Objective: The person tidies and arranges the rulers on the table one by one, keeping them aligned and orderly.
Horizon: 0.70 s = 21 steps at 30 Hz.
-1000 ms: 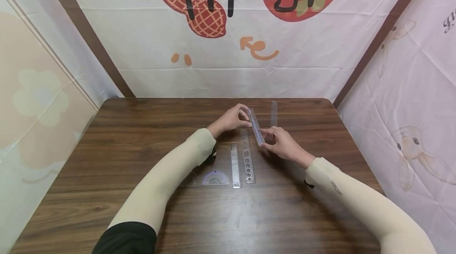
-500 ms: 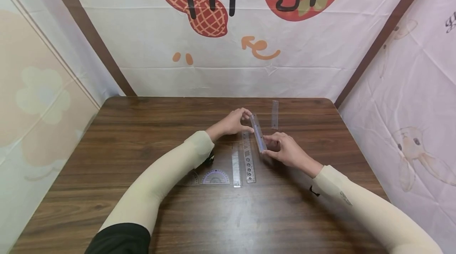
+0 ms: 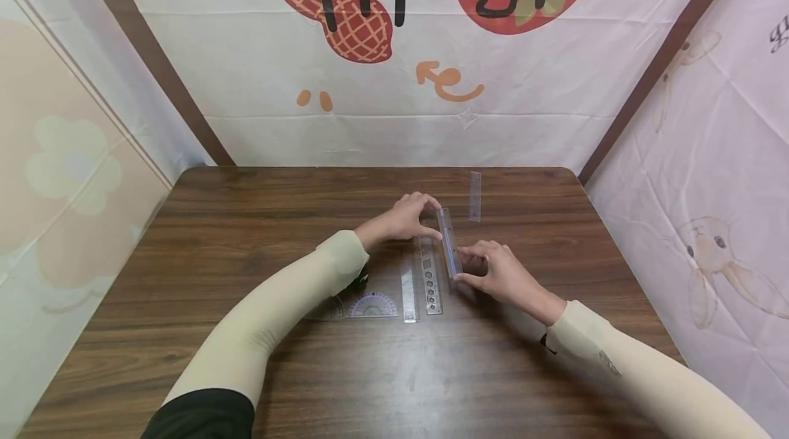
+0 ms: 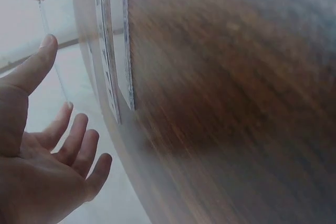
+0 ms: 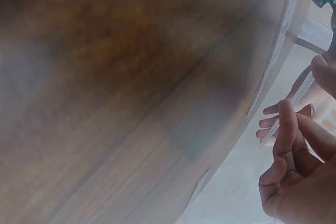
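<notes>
A clear ruler [image 3: 449, 244] with a bluish strip is held above the table between both hands, lying lengthwise away from me. My left hand [image 3: 403, 218] touches its far end with thumb and index fingertip, the other fingers loosely bent in the left wrist view. My right hand [image 3: 504, 273] pinches the near end between thumb and fingers. Just left of the held ruler, a clear stencil ruler [image 3: 431, 286] with cut-out shapes lies on the table, its far end partly covered by the left hand. Beside it lies a plain clear ruler [image 3: 409, 294].
A protractor [image 3: 372, 305] lies left of the rulers, and another clear curved piece [image 3: 335, 308] is partly hidden by the left sleeve. A short clear ruler [image 3: 475, 196] lies near the back edge of the brown table [image 3: 277, 185]. Printed cloth [image 3: 246, 48] hangs behind.
Both hands have brought the held ruler nearer to me and slightly right. It has turned to lie straighter, more in line with the rulers on the table. The other pieces stay put.
</notes>
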{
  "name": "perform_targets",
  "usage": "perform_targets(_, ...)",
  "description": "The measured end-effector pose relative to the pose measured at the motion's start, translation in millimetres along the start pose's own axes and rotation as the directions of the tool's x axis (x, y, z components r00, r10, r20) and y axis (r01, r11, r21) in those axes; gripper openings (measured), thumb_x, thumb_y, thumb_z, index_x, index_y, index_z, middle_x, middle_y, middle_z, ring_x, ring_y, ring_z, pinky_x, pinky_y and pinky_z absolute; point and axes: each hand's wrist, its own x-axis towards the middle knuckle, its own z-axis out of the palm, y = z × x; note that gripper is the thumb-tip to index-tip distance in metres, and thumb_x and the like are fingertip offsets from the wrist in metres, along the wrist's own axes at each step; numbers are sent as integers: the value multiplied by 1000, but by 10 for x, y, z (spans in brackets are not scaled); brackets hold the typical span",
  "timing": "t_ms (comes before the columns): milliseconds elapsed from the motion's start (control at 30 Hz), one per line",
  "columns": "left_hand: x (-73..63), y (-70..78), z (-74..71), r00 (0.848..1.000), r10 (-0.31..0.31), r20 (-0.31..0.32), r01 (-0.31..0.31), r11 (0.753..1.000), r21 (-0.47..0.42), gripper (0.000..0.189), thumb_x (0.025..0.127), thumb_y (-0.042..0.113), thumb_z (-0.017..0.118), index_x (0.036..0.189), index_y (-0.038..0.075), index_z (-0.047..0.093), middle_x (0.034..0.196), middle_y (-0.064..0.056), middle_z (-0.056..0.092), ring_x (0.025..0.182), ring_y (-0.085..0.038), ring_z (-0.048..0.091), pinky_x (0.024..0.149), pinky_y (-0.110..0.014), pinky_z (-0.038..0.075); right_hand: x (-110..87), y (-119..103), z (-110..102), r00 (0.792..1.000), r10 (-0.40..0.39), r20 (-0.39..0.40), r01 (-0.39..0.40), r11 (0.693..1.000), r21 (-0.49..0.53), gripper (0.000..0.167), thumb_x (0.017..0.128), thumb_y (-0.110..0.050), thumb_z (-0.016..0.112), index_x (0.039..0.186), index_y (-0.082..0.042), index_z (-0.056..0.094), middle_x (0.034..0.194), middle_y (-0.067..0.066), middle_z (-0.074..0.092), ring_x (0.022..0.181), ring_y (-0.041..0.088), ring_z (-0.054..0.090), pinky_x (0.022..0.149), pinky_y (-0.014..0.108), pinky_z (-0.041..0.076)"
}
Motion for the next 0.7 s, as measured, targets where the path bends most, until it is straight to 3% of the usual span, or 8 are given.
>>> perform_targets(233, -43, 44, 19, 999, 13, 37, -15, 999, 50, 71, 91, 47, 87, 147, 11, 60, 151, -13, 54, 141, -36, 44, 120, -56, 32, -100, -39, 22, 1000, -3, 1, 3, 1000, -12, 49, 86, -29, 93, 125, -3, 78, 96, -5, 73, 86, 14, 63, 87, 44, 43)
perform_targets(700, -94, 146, 124, 997, 28, 66, -36, 990, 133, 73, 87, 52, 89, 142, 11, 64, 148, -10, 59, 133, -32, 49, 111, -50, 39, -296, -64, 65, 1000, -12, -1, 12, 1000, -26, 48, 84, -32, 94, 122, -5, 79, 95, -7, 72, 85, 12, 61, 85, 39, 41)
